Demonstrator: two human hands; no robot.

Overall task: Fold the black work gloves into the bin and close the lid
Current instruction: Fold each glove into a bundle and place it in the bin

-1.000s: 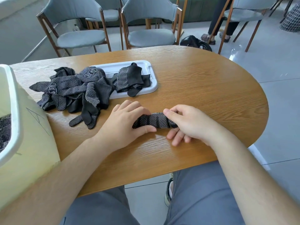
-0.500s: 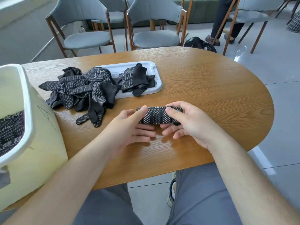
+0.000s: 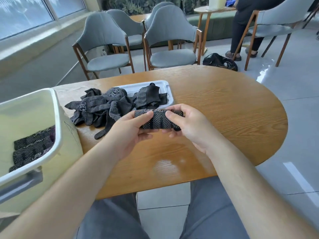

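Note:
A folded black glove with white dots (image 3: 158, 120) is held above the wooden table (image 3: 224, 107) between both hands. My left hand (image 3: 127, 133) grips its left end, thumb on top. My right hand (image 3: 188, 125) grips its right end, thumb on top and fingers curled underneath. A pile of loose black gloves (image 3: 98, 107) lies on the table behind my left hand. More gloves (image 3: 150, 97) rest on the white lid (image 3: 165, 87). The pale yellow bin (image 3: 34, 128) stands open at the left, with folded gloves (image 3: 32, 149) inside.
Grey chairs (image 3: 169, 47) stand behind the table. A black bag (image 3: 220, 61) lies on the floor, and a person's legs (image 3: 241, 40) show at the back right. My knees are under the table's near edge.
Both hands have lifted the folded glove off the table and turned it up toward me. The camera view has tilted up, so the bin's inside shows more.

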